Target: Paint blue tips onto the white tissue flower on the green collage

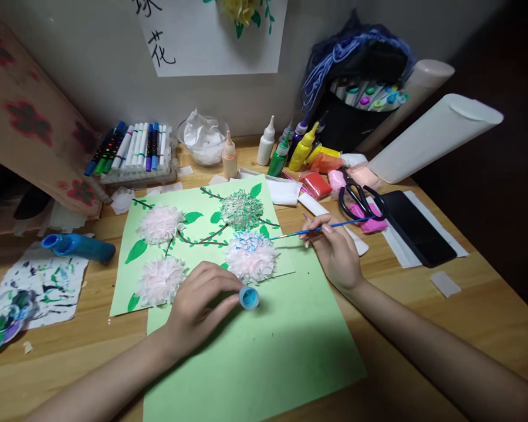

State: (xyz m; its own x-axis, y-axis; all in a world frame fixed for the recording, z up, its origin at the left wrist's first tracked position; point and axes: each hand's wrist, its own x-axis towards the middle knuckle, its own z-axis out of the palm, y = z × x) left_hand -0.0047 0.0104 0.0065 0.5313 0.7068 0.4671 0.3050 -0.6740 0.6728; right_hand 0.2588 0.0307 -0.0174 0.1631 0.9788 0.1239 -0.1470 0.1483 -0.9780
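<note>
The table bears green paper with four pom-poms; the lower right pom-pom is partly blue. Scissors and phone crowd the right hand, its fingers pinching the brush. The left hand pinches a blue cap, its palm hidden. Bare paper lies between the forearms.

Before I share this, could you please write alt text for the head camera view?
A right hand brushes blue paint onto a pale pink paper flower with a thin blue paintbrush, while the left hand holds a small blue cap over green paper.
</note>
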